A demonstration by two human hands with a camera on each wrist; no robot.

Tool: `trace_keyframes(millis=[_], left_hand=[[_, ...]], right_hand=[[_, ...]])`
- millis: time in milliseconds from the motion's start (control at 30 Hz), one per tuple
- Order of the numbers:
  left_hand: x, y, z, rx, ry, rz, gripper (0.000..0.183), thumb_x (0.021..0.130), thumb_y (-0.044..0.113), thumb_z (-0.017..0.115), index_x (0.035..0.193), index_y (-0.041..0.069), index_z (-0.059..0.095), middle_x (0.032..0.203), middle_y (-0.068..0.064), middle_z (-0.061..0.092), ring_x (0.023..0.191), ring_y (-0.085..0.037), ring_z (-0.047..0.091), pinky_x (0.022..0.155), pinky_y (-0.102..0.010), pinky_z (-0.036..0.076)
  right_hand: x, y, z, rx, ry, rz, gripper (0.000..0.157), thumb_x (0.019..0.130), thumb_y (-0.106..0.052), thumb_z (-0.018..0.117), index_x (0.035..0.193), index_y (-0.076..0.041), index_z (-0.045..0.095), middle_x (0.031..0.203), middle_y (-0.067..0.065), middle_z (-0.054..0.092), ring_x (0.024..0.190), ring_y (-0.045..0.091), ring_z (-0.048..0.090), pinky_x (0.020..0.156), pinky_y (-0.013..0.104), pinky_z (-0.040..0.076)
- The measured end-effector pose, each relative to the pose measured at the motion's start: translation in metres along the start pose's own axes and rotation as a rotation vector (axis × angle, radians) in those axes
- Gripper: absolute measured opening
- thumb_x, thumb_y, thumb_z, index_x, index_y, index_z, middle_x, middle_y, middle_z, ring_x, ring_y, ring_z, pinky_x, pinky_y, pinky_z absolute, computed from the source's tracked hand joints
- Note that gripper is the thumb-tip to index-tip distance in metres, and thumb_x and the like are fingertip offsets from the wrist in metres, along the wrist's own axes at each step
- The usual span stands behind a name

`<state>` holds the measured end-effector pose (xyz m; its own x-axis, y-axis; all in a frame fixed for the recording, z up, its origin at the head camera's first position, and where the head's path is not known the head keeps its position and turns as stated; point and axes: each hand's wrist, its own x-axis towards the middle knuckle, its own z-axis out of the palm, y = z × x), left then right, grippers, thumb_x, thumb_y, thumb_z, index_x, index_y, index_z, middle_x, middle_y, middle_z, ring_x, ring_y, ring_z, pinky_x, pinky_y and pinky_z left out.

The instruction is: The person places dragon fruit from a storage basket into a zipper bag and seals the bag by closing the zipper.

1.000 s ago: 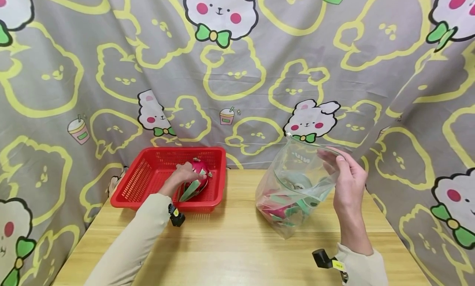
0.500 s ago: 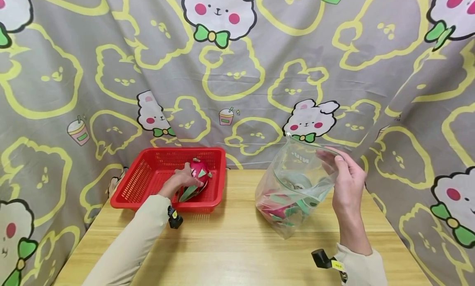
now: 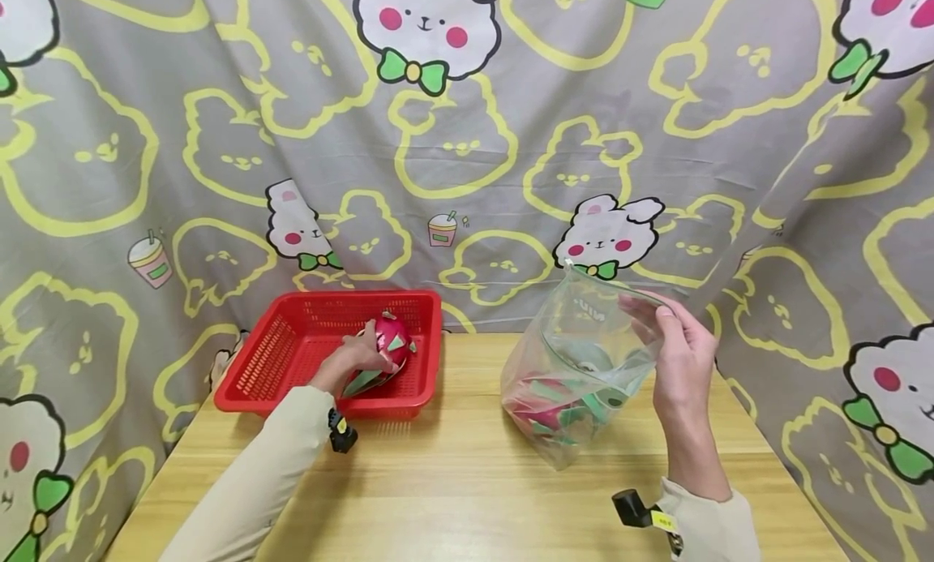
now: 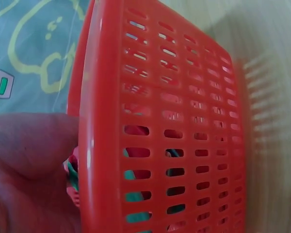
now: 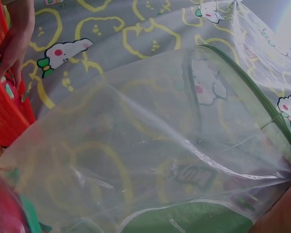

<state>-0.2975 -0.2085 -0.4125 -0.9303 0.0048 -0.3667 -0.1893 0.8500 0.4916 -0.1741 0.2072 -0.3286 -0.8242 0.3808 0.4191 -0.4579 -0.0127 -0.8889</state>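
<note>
A pink dragon fruit (image 3: 395, 336) with green scales lies in the right part of the red basket (image 3: 251, 401). My left hand (image 3: 353, 358) grips it from the left, thumb on the near side. Below that hand shows a green leaf-like piece (image 3: 361, 382); the basket wall (image 4: 155, 92) hides most of it in the left wrist view. On the right, my right hand (image 3: 684, 355) pinches the rim of a clear zip bag (image 3: 527, 345), whose mouth gapes. Pink-and-green dragon fruit (image 3: 549, 417) rests in its bottom, seen through the plastic.
Both basket and bag stand on a wooden table (image 3: 452, 497), with bare wood between them. A grey curtain (image 3: 467, 173) with cartoon prints hangs close behind and along both sides.
My left hand has closed its fingers round the dragon fruit in the basket, and the green piece beneath has shifted slightly. The right hand and bag stay nearly still.
</note>
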Motion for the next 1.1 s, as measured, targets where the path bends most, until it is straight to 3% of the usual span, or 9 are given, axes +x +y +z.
trace_keyframes(millis=[200,433,633,800,1100], left_hand=[[0.001,-0.003,-0.001,0.013,0.015,0.024,0.105,0.088,0.027,0.078,0.161,0.001,0.007,0.152,-0.037,0.031,0.136,-0.051,0.034,0.109,-0.062,0.039],[0.003,-0.005,0.002,-0.136,-0.005,0.044,0.103,0.089,0.02,0.078,0.162,0.003,0.007,0.153,-0.034,0.032,0.136,-0.047,0.037,0.112,-0.061,0.036],[0.002,-0.006,0.005,-0.17,0.011,0.063,0.103,0.088,0.02,0.08,0.161,0.002,0.009,0.152,-0.032,0.035,0.136,-0.046,0.036,0.113,-0.059,0.037],[0.005,-0.012,0.008,-0.195,0.047,0.109,0.097,0.086,0.012,0.079,0.159,0.002,0.015,0.149,-0.032,0.038,0.134,-0.047,0.039,0.112,-0.061,0.037],[0.009,-0.017,0.012,-0.231,0.185,0.172,0.089,0.084,0.01,0.078,0.156,-0.003,0.028,0.145,-0.033,0.044,0.129,-0.047,0.046,0.106,-0.059,0.045]], right_hand=[[-0.001,-0.001,0.0,0.015,-0.011,0.015,0.036,0.11,-0.017,0.044,0.121,0.007,0.069,0.11,0.011,0.076,0.109,0.021,0.07,0.098,0.028,0.053],[-0.003,-0.003,-0.001,-0.006,-0.002,0.025,0.037,0.11,-0.019,0.045,0.122,0.006,0.069,0.11,0.009,0.077,0.11,0.021,0.069,0.101,0.031,0.052],[-0.006,-0.002,-0.001,0.002,-0.011,0.022,0.036,0.11,-0.017,0.044,0.123,0.007,0.068,0.111,0.009,0.076,0.109,0.02,0.07,0.099,0.029,0.052],[-0.007,-0.002,-0.001,0.011,-0.014,0.013,0.036,0.11,-0.015,0.043,0.122,0.008,0.068,0.11,0.009,0.076,0.109,0.02,0.07,0.098,0.028,0.053],[-0.008,-0.004,-0.005,-0.012,-0.008,0.013,0.037,0.11,-0.017,0.043,0.122,0.007,0.069,0.11,0.008,0.077,0.109,0.02,0.07,0.097,0.027,0.053]])
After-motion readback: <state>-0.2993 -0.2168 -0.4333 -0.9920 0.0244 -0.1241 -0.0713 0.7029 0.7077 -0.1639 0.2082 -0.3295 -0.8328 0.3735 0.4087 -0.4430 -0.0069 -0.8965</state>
